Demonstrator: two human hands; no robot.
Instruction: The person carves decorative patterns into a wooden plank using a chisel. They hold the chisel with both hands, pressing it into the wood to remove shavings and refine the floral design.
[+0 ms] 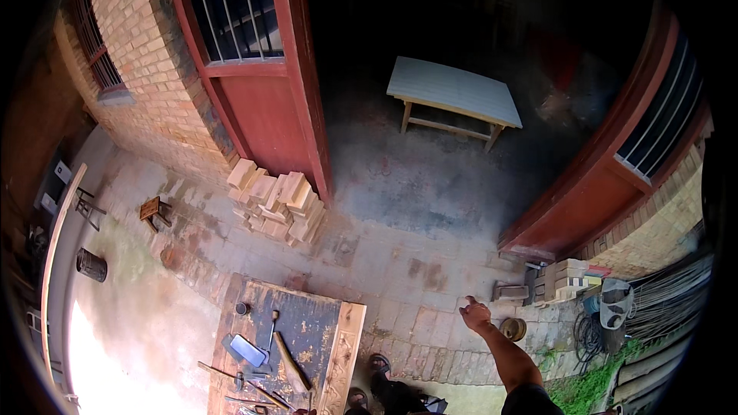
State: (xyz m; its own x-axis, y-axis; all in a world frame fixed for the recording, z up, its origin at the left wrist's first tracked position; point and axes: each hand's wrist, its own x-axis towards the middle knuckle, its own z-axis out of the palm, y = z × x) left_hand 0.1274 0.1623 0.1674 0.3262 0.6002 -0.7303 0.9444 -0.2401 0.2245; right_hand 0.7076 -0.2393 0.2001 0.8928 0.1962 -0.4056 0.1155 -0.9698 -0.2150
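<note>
My right arm reaches forward from the lower right, and my right hand is held out above the brick paving. Its fingers look loosely bent and apart, and I see nothing in them. A round brownish object lies on the ground just right of the wrist. At the lower edge by the workbench, a tiny skin-coloured bit may be my left hand; its fingers are not readable. On the bench lie a phone, a tool with a thick wooden handle, a slim tool, and a carved wooden board.
A stack of wooden blocks leans by the red door. Inside the dark doorway stands a pale-topped table. A small stool is at left. Bricks, a black cable coil and rods lie at right.
</note>
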